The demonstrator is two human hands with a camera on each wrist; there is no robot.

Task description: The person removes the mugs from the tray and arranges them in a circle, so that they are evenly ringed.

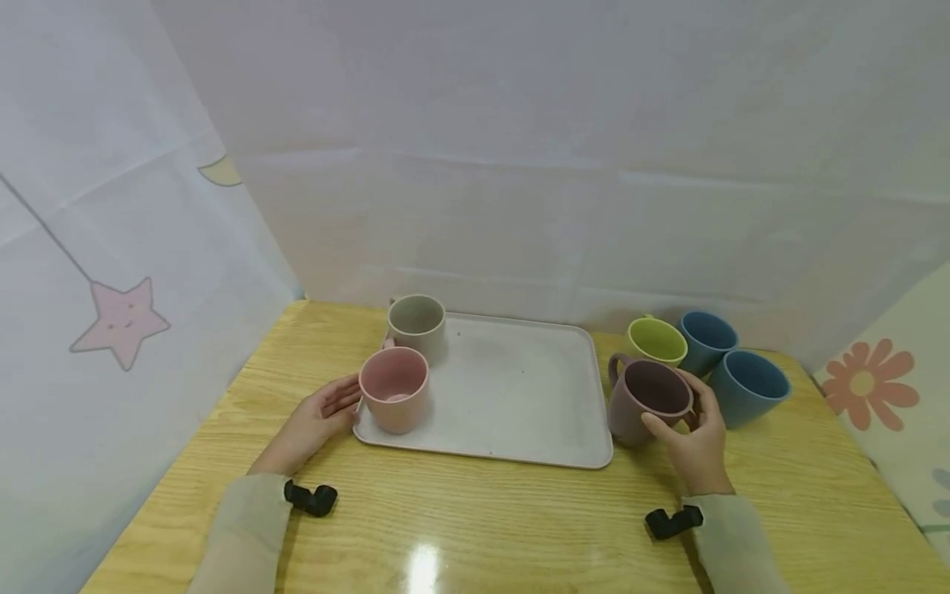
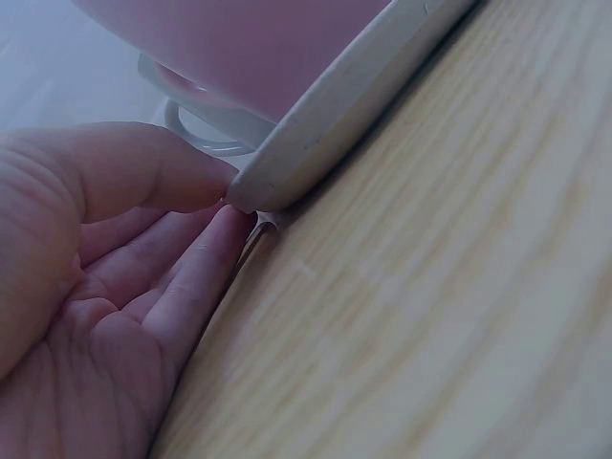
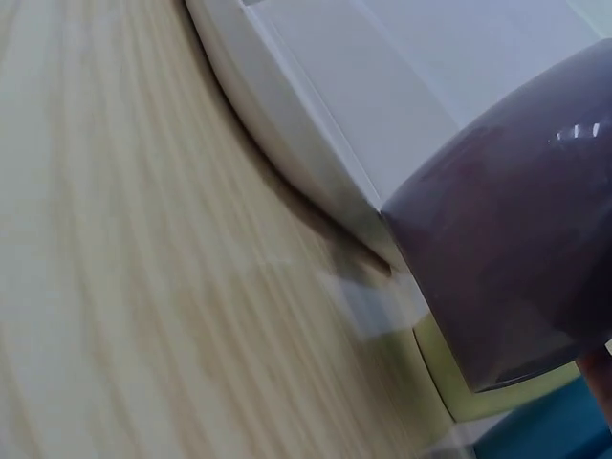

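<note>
While left fingers (image 2: 203,273) pinch the tray (image 1: 512,388) bearing two mugs (image 1: 397,404), right fingers (image 1: 702,394) curl round a purple mug (image 1: 627,412).

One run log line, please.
left hand: pinches white tray at left edge | right hand: holds purple mug by tray's right edge | on tray: pink mug, gray mug

The head camera looks forward and down across the tray (image 1: 519,388) and table (image 1: 482,520). Both wrist cameras (image 1: 315,499) (image 1: 674,523) sit low and close, tilted: the left faces the tray's edge and a pink cup (image 2: 253,48), the right a purple cup (image 3: 516,220). All share the tray.
</note>
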